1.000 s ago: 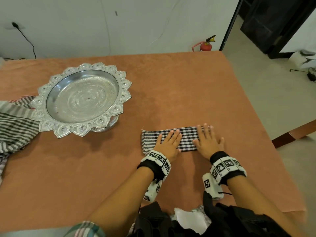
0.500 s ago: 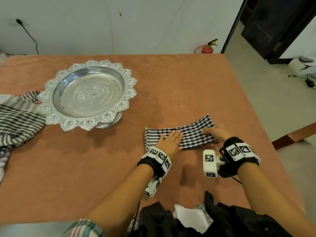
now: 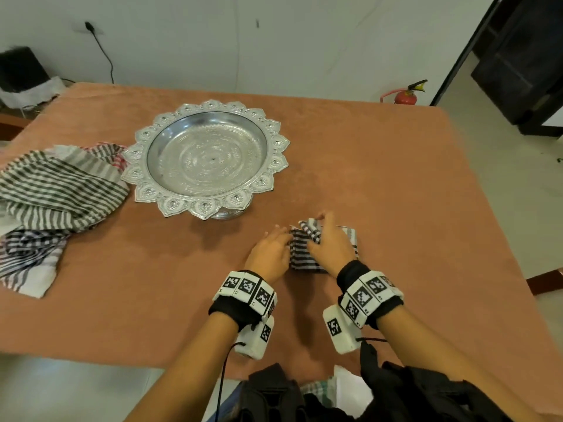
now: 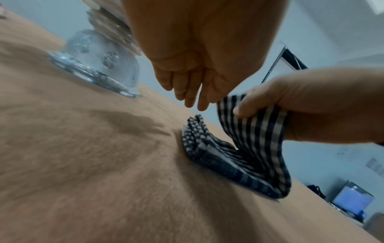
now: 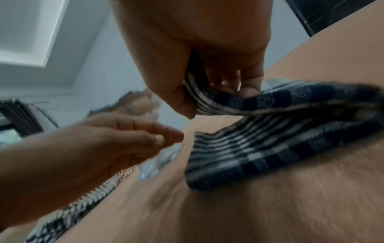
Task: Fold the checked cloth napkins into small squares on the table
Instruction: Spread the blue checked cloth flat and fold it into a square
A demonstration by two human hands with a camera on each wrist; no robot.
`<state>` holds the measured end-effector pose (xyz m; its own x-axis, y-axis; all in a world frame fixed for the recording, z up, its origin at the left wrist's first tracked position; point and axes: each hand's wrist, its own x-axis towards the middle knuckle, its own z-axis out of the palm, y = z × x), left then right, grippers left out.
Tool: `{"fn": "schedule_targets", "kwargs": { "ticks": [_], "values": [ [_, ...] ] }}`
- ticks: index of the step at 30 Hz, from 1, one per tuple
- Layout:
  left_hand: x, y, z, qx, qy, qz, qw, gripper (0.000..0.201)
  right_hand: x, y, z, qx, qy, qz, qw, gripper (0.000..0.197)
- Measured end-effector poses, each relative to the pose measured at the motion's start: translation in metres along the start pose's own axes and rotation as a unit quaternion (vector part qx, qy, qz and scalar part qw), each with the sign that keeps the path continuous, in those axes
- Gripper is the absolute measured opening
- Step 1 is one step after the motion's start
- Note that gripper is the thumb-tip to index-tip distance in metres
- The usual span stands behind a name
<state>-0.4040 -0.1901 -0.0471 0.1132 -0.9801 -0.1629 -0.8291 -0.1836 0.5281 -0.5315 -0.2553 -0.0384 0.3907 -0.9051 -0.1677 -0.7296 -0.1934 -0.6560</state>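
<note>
A black-and-white checked napkin [image 3: 304,257] lies as a folded strip on the brown table [image 3: 411,193], near the front. My right hand [image 3: 316,231] pinches its right end and holds that flap up over the left half. In the right wrist view, thumb and fingers [image 5: 185,102] clamp the flap's edge above the flat napkin [image 5: 259,152]. My left hand [image 3: 281,239] hovers at the napkin's left end with loosely bent fingers, holding nothing. From the left wrist view, its fingers [image 4: 191,95] hang just above the cloth [image 4: 239,157].
An ornate silver pedestal tray [image 3: 275,147] stands behind and left of the napkin. A heap of striped and checked cloths [image 3: 58,190] lies at the table's left edge. The table's right edge drops to the floor close to my right arm.
My right hand has picked up the napkin's right end and carried it leftward over the strip. My left hand has slid off the cloth to its left end.
</note>
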Motion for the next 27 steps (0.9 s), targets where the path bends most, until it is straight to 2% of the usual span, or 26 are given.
{"fn": "schedule_targets", "kwargs": {
  "ticks": [4, 8, 11, 17, 22, 24, 27],
  "values": [
    [-0.008, -0.012, 0.001, -0.018, 0.004, -0.030, 0.999, 0.039, 0.000, 0.002, 0.024, -0.065, -0.039, -0.013, 0.997, 0.045],
    [-0.011, -0.014, 0.002, -0.027, 0.004, -0.038, 0.999, 0.039, 0.001, 0.006, 0.032, -0.046, -0.040, -0.033, 0.998, 0.050],
    [-0.009, -0.014, 0.003, -0.026, 0.005, -0.036, 0.999, 0.039, 0.003, 0.008, 0.034, 0.002, -0.029, -0.035, 0.999, 0.050],
    [-0.002, -0.011, 0.004, -0.027, 0.004, -0.023, 0.999, 0.039, 0.004, 0.008, 0.036, 0.102, 0.052, -0.003, 0.993, 0.037],
    [-0.001, -0.009, 0.004, -0.030, 0.029, -0.019, 0.999, 0.041, 0.000, 0.012, 0.035, 0.187, 0.008, 0.020, 0.982, 0.029],
    [0.001, -0.006, 0.005, -0.026, 0.031, -0.005, 0.999, 0.044, -0.002, 0.017, 0.030, 0.227, 0.042, 0.028, 0.973, 0.032],
    [0.006, 0.006, 0.014, 0.059, -0.009, 0.036, 0.998, 0.051, -0.005, 0.025, 0.022, 0.149, 0.168, 0.018, 0.974, 0.037]
  ]
}}
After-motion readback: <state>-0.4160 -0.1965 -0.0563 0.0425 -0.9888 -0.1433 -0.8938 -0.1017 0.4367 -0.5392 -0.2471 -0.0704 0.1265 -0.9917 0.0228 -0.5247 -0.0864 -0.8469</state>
